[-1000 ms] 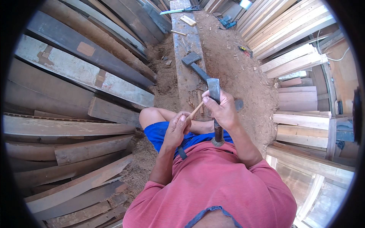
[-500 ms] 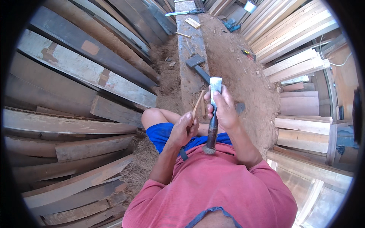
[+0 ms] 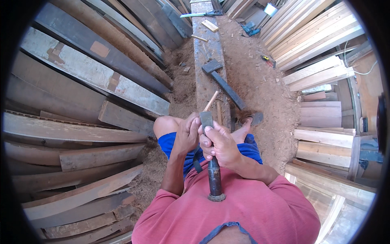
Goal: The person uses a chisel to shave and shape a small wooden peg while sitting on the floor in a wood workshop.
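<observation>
My right hand (image 3: 222, 145) is closed round a wide chisel (image 3: 214, 179), gripping it where the metal meets the dark handle. The handle's frayed butt rests against my chest, and the flat blade points away from me. In my left hand (image 3: 187, 133), closed beside the blade, is a thin wooden stick (image 3: 211, 100) whose far end sticks out past the chisel. The blade and fingers hide the stick's near part, so whether edge and wood touch is unclear. A dark mallet (image 3: 228, 89) lies beyond my hands on a long plank (image 3: 203, 83).
On the plank farther off lie a small wood block (image 3: 210, 25), a short stick (image 3: 199, 38) and a handsaw (image 3: 199, 15). Stacked boards (image 3: 81, 101) line the left; lumber (image 3: 317, 30) lines the right. A blue power tool (image 3: 250, 29) sits on the sawdust-covered floor (image 3: 268, 105).
The chisel has come down and left, closer to my left hand, its butt now higher on my chest. The stick's visible end has shifted slightly. The whole mallet handle is now uncovered.
</observation>
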A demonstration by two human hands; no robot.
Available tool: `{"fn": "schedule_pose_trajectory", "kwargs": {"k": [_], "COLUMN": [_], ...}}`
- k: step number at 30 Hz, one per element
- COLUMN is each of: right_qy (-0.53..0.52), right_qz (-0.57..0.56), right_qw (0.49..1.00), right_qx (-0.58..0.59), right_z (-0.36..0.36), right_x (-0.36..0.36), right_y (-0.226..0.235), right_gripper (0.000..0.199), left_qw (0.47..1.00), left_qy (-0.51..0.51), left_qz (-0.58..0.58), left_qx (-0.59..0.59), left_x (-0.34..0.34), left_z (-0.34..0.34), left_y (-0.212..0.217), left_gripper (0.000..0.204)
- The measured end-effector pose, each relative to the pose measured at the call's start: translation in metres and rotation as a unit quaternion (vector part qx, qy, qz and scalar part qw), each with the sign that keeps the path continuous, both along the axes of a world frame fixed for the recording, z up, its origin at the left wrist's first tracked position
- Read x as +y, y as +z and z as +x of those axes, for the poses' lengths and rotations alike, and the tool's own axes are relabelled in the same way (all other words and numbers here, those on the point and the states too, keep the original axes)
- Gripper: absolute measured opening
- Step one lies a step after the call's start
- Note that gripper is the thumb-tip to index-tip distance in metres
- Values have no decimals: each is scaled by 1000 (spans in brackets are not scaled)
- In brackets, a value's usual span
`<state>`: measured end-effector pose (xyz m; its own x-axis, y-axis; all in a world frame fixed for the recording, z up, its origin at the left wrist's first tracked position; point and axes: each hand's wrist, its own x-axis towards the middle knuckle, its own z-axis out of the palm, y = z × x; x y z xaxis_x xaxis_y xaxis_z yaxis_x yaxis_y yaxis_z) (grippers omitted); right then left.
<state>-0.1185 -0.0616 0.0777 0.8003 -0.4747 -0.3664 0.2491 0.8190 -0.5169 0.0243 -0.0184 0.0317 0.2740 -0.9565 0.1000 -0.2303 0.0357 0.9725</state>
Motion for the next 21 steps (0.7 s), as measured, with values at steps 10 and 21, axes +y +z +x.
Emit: {"fn": "schedule_pose_trajectory", "kwargs": {"k": [10,21], "right_qy": [-109,50], "right_qz": [-76,25], "right_qw": [991,998], "right_qx": [-22,-1], "right_z": [-30,10], "right_x": [-6,3], "right_y": [21,-6], "right_gripper": [18,14], "left_qw": [1000,961], "left_qy": [0,34], "left_qz": [1,26], "left_qx": [-11,274], "left_x": [52,-17], "left_z": [-12,2], "left_y": [-38,-25], "left_gripper": [29,33]}}
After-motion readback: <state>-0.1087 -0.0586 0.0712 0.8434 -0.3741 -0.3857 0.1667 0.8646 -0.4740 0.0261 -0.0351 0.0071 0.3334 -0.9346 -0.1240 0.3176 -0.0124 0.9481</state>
